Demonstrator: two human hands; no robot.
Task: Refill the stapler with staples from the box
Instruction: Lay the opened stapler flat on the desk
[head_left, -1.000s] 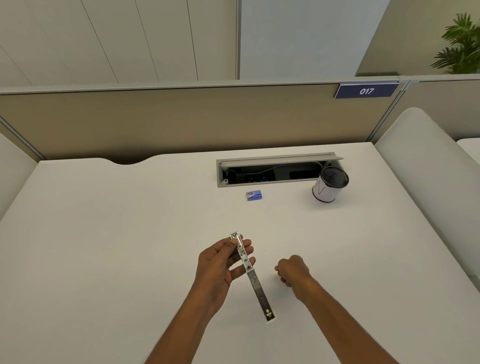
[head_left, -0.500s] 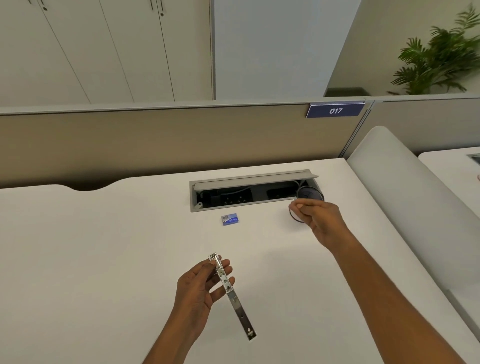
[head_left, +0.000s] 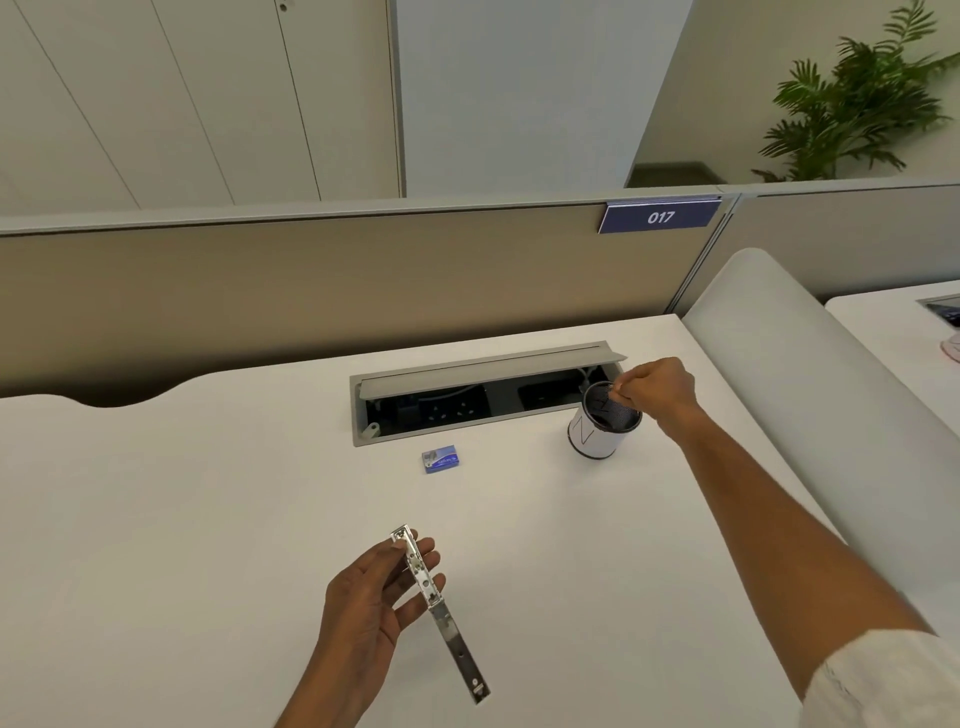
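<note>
My left hand (head_left: 363, 608) grips a slim silver stapler (head_left: 451, 626) that is swung open into one long strip; its far end sticks out past my fingertips and its near end points down toward me. A small blue staple box (head_left: 440, 459) lies closed on the white desk (head_left: 182, 519), well beyond the stapler. My right hand (head_left: 657, 387) is stretched out to the far right, fingers pinched together over the mouth of a white cup with a dark mesh inside (head_left: 597, 436). A tiny pale bit shows at the fingertips; I cannot make out what it is.
An open grey cable hatch (head_left: 483, 400) with sockets and wires is set into the desk behind the box. A beige divider (head_left: 311, 291) with a sign "017" closes off the back. A rounded white partition (head_left: 779, 374) borders the right side.
My right hand went from beside the stapler out to the cup and now hovers over its rim. My head has tilted up. The left hand still holds the stapler the same way.
</note>
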